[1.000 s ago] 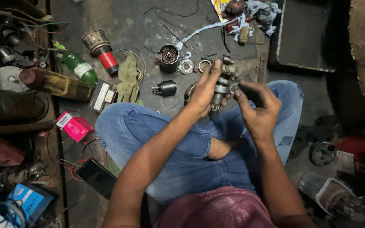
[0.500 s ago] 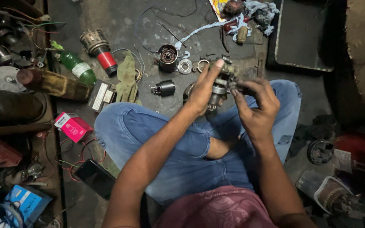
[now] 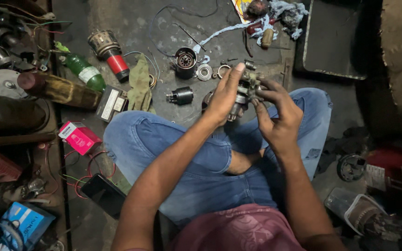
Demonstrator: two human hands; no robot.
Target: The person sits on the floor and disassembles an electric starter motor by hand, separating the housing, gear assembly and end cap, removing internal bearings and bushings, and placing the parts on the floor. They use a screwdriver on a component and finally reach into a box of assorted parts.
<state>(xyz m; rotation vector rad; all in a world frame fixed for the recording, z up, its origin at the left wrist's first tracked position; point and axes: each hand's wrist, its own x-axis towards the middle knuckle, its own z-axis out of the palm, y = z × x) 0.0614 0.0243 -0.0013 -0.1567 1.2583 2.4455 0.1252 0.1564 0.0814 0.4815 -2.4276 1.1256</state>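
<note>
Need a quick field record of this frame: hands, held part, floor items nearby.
setting: person sits cross-legged on a dirty concrete floor
left hand: grips a small metal motor assembly from the left
right hand: fingers touch the assembly's right side
floor ahead: cylindrical motor housing, bearing ring, small black motor
left side: green bottle, pink box, black phone
top right: dark tray

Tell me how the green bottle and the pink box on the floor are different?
The green bottle is long and round, while the pink box is short with flat sides. The green bottle lies up by the brown bottle; the pink box sits lower, beside red wires. Both rest on the floor, away from the left hand and right hand.
</note>
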